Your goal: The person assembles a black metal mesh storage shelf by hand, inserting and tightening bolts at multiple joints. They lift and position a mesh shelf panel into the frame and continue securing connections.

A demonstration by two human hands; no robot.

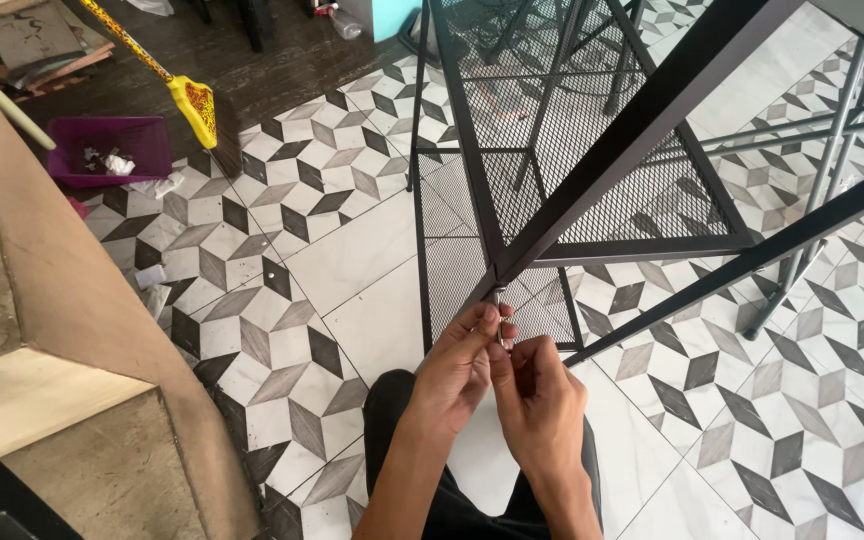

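We see our left hand (460, 368) and right hand (540, 402) close together, fingers pinched on a small metal bolt (499, 318). The bolt sits just above our fingertips, at the bottom corner of the black metal frame (592, 170). The frame's mesh shelf (512, 190) stretches up and away from our hands. Under it all lies the patterned tile floor (302, 250), with a purple bin (112, 150) far off left.

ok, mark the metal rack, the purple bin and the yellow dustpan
metal rack (592, 150), head view, on the mesh shelf panel
purple bin (147, 140), head view, on its near wall
yellow dustpan (197, 105), head view, on the pan's face
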